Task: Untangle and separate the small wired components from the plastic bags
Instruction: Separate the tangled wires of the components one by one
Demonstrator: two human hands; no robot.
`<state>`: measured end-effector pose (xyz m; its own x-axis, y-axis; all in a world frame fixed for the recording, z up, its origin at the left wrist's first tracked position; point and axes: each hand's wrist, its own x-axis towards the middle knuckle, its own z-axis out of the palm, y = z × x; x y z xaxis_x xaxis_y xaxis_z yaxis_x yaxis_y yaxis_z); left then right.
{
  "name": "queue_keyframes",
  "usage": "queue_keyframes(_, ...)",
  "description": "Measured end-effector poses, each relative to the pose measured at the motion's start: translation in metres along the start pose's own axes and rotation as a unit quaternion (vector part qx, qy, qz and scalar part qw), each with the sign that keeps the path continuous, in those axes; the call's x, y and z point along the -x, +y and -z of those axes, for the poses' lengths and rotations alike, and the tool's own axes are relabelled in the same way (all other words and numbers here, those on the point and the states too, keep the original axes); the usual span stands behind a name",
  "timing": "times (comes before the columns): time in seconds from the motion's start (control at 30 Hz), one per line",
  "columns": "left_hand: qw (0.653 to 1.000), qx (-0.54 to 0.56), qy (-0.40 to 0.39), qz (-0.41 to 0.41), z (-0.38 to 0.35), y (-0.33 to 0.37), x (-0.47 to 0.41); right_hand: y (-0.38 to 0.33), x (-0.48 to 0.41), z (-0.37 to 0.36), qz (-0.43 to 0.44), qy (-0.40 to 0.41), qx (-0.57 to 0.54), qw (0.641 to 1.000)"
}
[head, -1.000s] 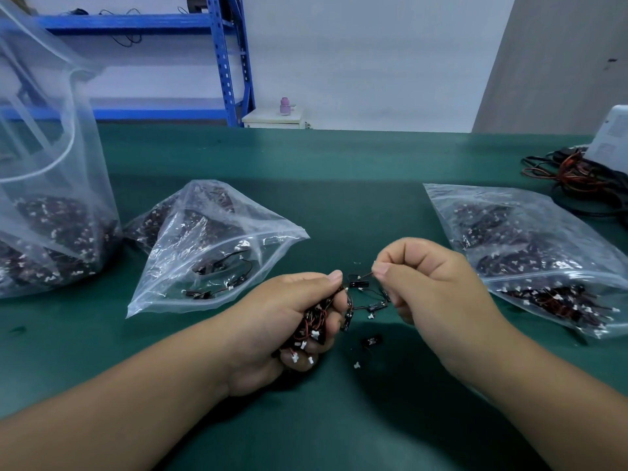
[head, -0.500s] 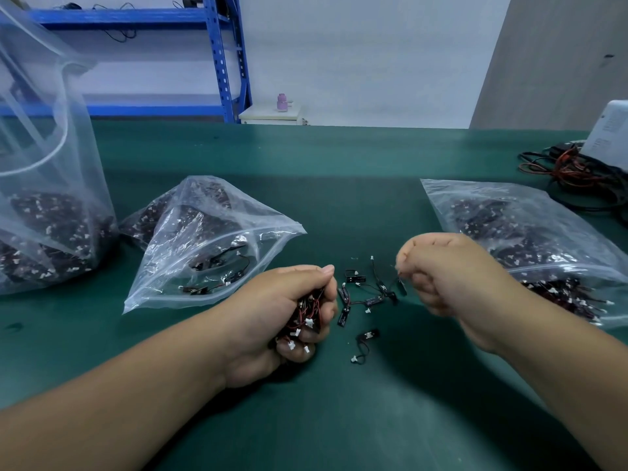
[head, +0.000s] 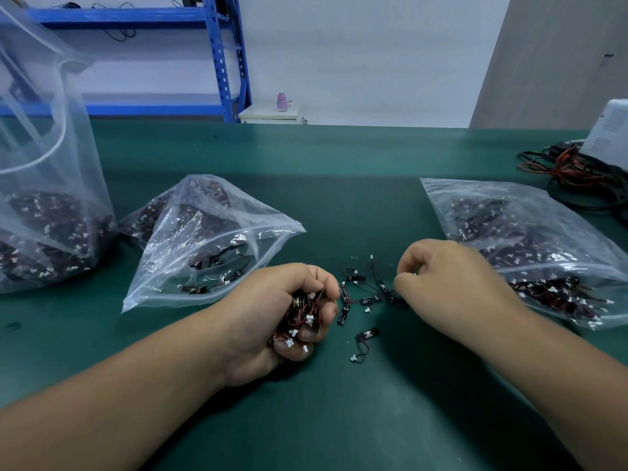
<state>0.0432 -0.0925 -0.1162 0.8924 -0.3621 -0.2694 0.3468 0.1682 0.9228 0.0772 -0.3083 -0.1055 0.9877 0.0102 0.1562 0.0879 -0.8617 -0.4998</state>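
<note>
1. The left hand [head: 268, 321] is clamping a clump of wired components [head: 303, 312] at 4 o'clock of the middle bag [head: 210, 239]; squeezing tightly risks knotting the wires.
2. Separated components [head: 362, 300] are lying at 3 o'clock of that clump; a brushing wrist could be re-tangling them.
3. The right hand [head: 452, 283], apart from the left, is curling over 1 wire; its fingers are hiding any pinch, so I cannot tell.

Both hands [head: 272, 317] [head: 452, 280] curled, side by side

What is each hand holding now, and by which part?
The left hand grips the tangled bunch of wired components around its middle. The right hand curls beside a loose component; whether it pinches it cannot be told.
</note>
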Motion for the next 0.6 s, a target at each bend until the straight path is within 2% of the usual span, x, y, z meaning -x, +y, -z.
queue_keyframes(0.1,1.0,-0.022,0.01,-0.002,-0.002,-0.001,-0.001,-0.002,0.004,-0.002,0.051,0.034,-0.034,0.998)
queue_keyframes(0.2,0.999,-0.029,0.015,-0.004,-0.004,0.0,-0.001,-0.008,0.012,-0.006,0.146,0.058,-0.086,0.984)
queue_keyframes(0.33,0.999,-0.031,0.018,-0.01,-0.006,0.001,0.0,-0.016,0.023,-0.009,0.256,0.024,-0.109,0.96)
queue_keyframes(0.6,0.998,-0.045,0.033,-0.016,-0.009,0.0,0.003,-0.018,0.028,-0.021,0.3,-0.023,-0.11,0.947)
